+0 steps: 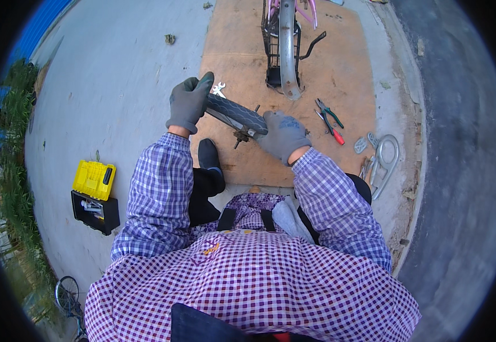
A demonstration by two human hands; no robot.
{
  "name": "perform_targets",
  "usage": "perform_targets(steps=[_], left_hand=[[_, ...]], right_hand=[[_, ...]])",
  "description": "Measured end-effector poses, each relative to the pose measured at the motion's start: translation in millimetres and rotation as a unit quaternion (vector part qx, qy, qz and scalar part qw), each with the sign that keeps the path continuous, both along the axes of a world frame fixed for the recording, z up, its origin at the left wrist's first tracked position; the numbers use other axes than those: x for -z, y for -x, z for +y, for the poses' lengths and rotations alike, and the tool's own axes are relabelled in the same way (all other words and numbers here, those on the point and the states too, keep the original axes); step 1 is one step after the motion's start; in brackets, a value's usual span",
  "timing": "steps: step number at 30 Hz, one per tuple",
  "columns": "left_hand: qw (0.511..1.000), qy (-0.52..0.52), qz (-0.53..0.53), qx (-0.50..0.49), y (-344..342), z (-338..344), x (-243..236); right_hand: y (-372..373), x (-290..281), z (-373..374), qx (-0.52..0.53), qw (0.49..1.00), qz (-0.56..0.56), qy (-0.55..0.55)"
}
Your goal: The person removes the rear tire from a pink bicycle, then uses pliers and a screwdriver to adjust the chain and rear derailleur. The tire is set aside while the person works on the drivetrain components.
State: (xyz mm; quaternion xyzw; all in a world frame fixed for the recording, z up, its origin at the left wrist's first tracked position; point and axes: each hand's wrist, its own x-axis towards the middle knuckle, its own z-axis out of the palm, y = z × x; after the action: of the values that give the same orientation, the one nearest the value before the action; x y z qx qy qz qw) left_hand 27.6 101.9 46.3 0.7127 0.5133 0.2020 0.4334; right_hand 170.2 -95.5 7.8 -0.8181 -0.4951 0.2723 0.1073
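Observation:
A small bicycle wheel with a dark grey tyre [233, 112] is held edge-on between both gloved hands above a brown board [345, 68]. My left hand [190, 101] grips the tyre's left end, fingers wrapped over the top. My right hand [282, 135] clasps its right end near the axle [242, 135], which sticks out below. Both hands wear grey gloves, and my sleeves are purple check. A silver wrench [219, 89] lies on the board just behind the tyre.
An upturned pink bicycle with a metal mudguard [288, 51] stands at the board's far end. Pliers with green and red handles [330, 119] and chain-guard parts [382, 162] lie to the right. An open yellow and black toolbox [94, 196] sits on the concrete at left. My black shoe [209, 159] rests on the board.

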Motion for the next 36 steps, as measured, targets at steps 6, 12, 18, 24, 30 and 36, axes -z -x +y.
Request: perform_targets(steps=[6,12,18,24,30,36], left_hand=[[1.0,0.02,0.008,0.009,7.9,7.3,16.4],[0.988,-0.125,0.079,0.045,13.4,8.0,31.9],[0.972,-0.123,0.157,0.128,12.1,6.7,30.1],[0.925,-0.007,0.277,0.262,13.7,-24.7,31.9],[0.901,0.333,-0.035,0.275,24.4,-71.6,53.6],[0.944,0.185,0.037,0.27,34.8,-80.7,60.8]], right_hand=[[8.8,18.3,7.1,0.006,0.998,0.0,-0.061],[-1.8,25.6,-2.1,0.017,0.996,0.001,-0.086],[9.8,25.2,-2.1,0.085,0.988,-0.018,-0.128],[9.4,13.9,18.3,0.153,0.978,0.07,-0.125],[16.2,16.1,33.3,0.238,0.915,0.274,-0.177],[24.9,37.5,30.4,0.253,0.834,0.452,-0.191]])
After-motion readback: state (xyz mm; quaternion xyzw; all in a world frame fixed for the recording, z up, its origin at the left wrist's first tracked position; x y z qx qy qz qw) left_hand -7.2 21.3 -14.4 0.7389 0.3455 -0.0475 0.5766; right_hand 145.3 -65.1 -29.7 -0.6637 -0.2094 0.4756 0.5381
